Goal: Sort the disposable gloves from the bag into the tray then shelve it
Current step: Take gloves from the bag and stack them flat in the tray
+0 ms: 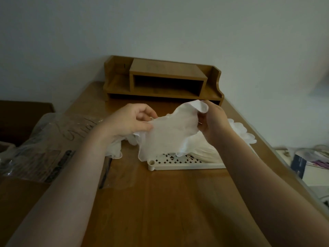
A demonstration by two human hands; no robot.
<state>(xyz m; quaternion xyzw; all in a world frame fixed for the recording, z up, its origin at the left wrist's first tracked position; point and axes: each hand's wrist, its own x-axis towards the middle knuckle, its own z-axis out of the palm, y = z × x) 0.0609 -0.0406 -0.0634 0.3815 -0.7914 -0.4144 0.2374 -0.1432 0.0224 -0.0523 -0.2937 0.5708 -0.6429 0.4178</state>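
Hands, left hand (132, 120) and right hand (212, 122), each pinch an edge of one glove (170, 132), stretching it flat above the tray (187, 165), probably to lay it on the stack (204, 150).

Glossy wooden table (160, 202), seemingly plastic tray (178, 165)
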